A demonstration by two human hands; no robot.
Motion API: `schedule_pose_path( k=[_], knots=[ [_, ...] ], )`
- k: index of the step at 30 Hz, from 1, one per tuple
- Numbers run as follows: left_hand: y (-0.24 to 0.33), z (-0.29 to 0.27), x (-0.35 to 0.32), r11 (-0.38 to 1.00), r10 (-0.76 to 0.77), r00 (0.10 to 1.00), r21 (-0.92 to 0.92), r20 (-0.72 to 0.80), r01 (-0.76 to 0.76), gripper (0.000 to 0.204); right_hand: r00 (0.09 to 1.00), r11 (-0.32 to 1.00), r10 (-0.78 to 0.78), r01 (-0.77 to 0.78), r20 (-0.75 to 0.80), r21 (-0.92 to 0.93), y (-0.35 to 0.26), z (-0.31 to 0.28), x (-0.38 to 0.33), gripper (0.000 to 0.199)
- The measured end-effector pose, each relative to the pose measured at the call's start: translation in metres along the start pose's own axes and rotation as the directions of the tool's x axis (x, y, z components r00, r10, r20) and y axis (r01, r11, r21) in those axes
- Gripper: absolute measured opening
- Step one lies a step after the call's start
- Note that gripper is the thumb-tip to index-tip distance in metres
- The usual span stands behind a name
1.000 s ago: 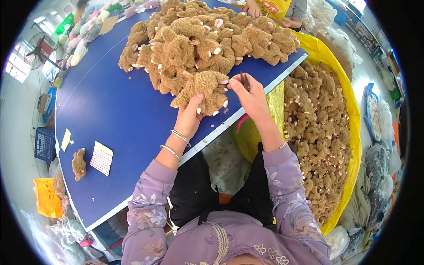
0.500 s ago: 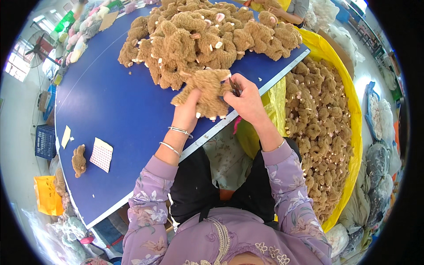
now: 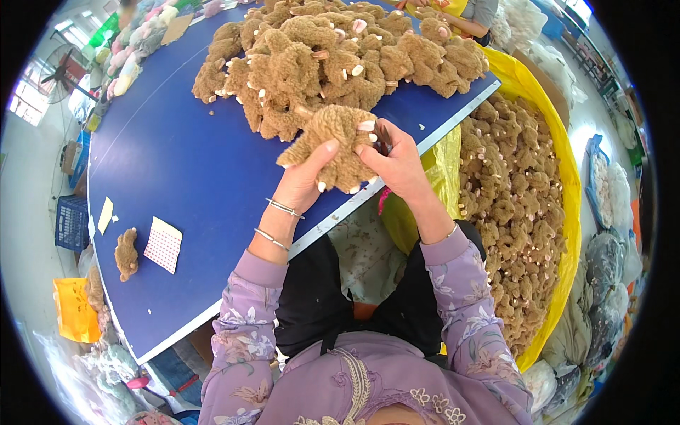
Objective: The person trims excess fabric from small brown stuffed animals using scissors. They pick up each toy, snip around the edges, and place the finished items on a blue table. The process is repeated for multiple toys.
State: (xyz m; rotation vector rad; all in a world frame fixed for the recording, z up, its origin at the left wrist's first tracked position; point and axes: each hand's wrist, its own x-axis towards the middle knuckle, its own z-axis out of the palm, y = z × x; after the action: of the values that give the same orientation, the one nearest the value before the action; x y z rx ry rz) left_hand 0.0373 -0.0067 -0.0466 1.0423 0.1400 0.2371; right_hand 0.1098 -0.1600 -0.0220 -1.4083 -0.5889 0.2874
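Between both hands I hold a brown plush skin [image 3: 338, 145] with small white tips, above the front edge of the blue table. My left hand [image 3: 306, 177] is closed on its left side, thumb on top. My right hand [image 3: 398, 157] grips its right side with the thumb pressed on the fabric. A dark metal tool [image 3: 384, 137], perhaps thread snips, sits in the right hand, mostly hidden by the fingers. Just beyond lies a large heap of similar brown plush skins [image 3: 290, 60].
A yellow-lined container [image 3: 572, 205] full of brown plush pieces stands at my right. On the table's left lie a small brown plush [image 3: 127, 253] and a sheet of red-dotted paper [image 3: 163, 245]. Across the table a person's arm [image 3: 460, 27] shows. A blue crate [image 3: 72, 223] stands beyond the left edge.
The plush skin has been turned and spread between my hands, its right side now bunched under my right thumb. My left thumb has slid further onto it.
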Motion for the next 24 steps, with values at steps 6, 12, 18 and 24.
schedule_pose_path(
  k=[6,12,18,24],
  knots=[
    [0.003,-0.018,0.013,0.961,-0.066,0.992,-0.274,-0.104,0.036,0.039,1.0,0.997,-0.004,0.003,-0.009,-0.083,0.004,-0.007,-0.001,0.014],
    [0.003,-0.007,0.013,0.952,0.086,0.954,-0.26,-0.286,-0.164,0.042,0.997,0.999,0.015,-0.017,-0.078,-0.027,0.005,-0.006,0.006,0.018],
    [0.0,-0.016,0.017,0.936,0.125,0.946,-0.281,-0.299,-0.212,0.043,0.991,0.959,-0.111,0.125,0.067,-0.252,0.007,0.016,-0.011,0.023],
    [0.0,-0.013,0.016,0.953,0.091,0.95,-0.252,-0.299,-0.171,0.04,0.965,0.903,-0.256,0.222,-0.047,-0.367,0.001,0.024,-0.009,0.023]
  ],
)
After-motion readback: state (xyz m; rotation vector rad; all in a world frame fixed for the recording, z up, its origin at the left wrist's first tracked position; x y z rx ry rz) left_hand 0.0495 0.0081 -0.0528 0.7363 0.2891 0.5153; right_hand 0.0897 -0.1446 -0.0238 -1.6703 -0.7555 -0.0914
